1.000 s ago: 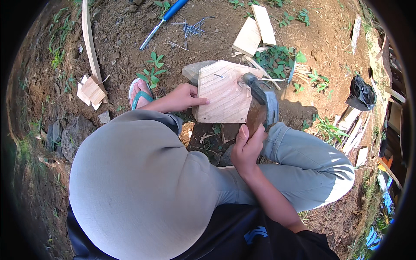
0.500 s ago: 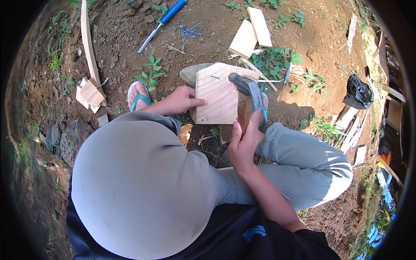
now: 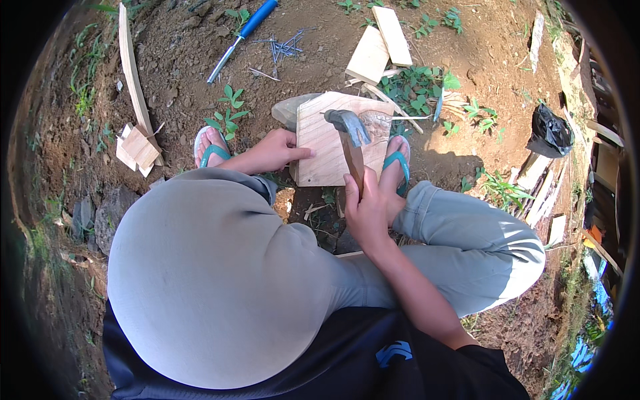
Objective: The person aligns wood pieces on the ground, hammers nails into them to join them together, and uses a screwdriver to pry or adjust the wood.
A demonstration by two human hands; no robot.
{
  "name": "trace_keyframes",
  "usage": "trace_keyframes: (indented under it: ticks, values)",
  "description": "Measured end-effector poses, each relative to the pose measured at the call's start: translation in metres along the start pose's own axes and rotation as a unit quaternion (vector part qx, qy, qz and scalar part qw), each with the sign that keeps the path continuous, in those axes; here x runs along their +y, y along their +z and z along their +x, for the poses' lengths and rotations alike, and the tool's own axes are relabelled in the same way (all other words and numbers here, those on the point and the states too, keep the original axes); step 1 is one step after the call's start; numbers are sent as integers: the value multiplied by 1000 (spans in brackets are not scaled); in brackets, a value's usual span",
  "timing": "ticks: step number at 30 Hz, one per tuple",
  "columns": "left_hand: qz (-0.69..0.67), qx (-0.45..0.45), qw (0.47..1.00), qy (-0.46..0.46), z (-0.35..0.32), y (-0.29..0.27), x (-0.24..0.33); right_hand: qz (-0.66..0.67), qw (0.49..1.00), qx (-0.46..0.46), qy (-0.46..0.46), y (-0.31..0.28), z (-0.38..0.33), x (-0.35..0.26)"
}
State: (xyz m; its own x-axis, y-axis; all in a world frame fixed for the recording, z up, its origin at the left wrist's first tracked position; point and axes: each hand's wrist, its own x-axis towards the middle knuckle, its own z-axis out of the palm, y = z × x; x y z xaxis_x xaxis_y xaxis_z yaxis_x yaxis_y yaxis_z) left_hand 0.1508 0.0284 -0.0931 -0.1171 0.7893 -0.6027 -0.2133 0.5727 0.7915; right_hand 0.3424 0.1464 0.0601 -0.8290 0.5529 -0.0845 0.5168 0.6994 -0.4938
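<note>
My right hand (image 3: pixel 369 210) is wrapped round the wooden handle of a claw hammer (image 3: pixel 353 157). The metal head is over the upper part of a pale wooden board (image 3: pixel 320 160), at a nail that it mostly hides. My left hand (image 3: pixel 279 152) grips the board's left edge, thumb on top and fingers underneath. The board lies between my feet, with its upper corners cut at a slant. Under its upper left side a grey stone (image 3: pixel 288 112) sticks out. A small dark nail head shows near the board's lower left corner.
A blue-handled chisel (image 3: pixel 243 39) and a heap of loose nails (image 3: pixel 287 48) lie on the soil beyond the board. Two wooden offcuts (image 3: pixel 369 55) rest at the far right. Small wood pieces (image 3: pixel 140 147) sit at left; a black plastic bag (image 3: pixel 552 133) at right.
The hammer has swung left, its head now over the nail that stood in view before. My right hand has shifted slightly left with it. My left hand keeps its hold on the board.
</note>
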Motion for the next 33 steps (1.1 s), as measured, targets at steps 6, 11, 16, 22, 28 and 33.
trace_keyframes:
  ticks: [6,11,16,22,28,33]
  values:
    - [-20,4,1000,-7,-1,3,2,-18,998,-20,50,2,-3,4]
    - [-11,-4,1000,-19,-3,1,8,41,995,89,-13,7,-2,16]
    - [-17,-1,1000,-5,-4,0,-2,60,995,-35,67,4,-3,5]
    - [1,-10,1000,-7,-1,-1,4,55,982,-103,148,5,0,5]
    - [-23,-5,1000,-11,-1,2,4,79,994,75,26,10,-10,17]
    - [18,-6,1000,-19,-7,-3,8,57,996,-4,75,7,-5,5]
